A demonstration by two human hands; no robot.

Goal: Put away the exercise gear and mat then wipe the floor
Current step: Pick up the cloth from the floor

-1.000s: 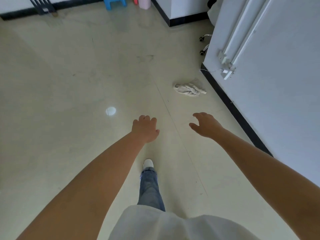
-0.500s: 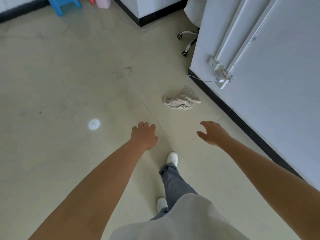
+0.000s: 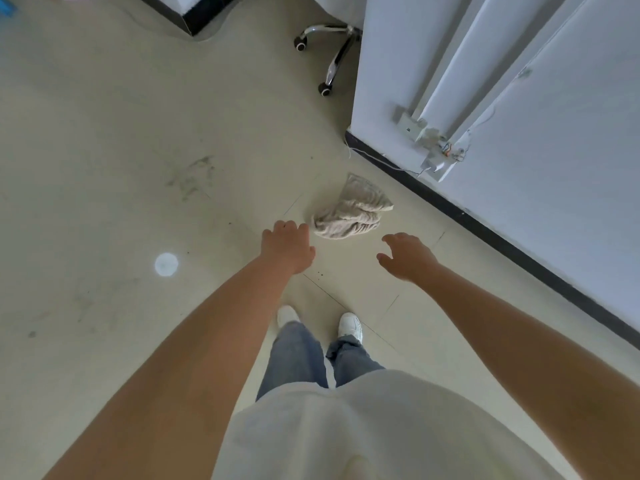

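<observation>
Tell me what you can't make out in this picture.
- Head view: office chair, only its wheeled base shows; the white wall hides the rest.
- Left hand: fingertips hidden behind its own back.
- Blue thing at the top-left edge: cut off.

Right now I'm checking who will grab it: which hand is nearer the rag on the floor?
Left. The left hand appears just beside the rag's near-left edge, not holding it. The right hand hovers further back on its right side, fingers loosely spread.
</observation>
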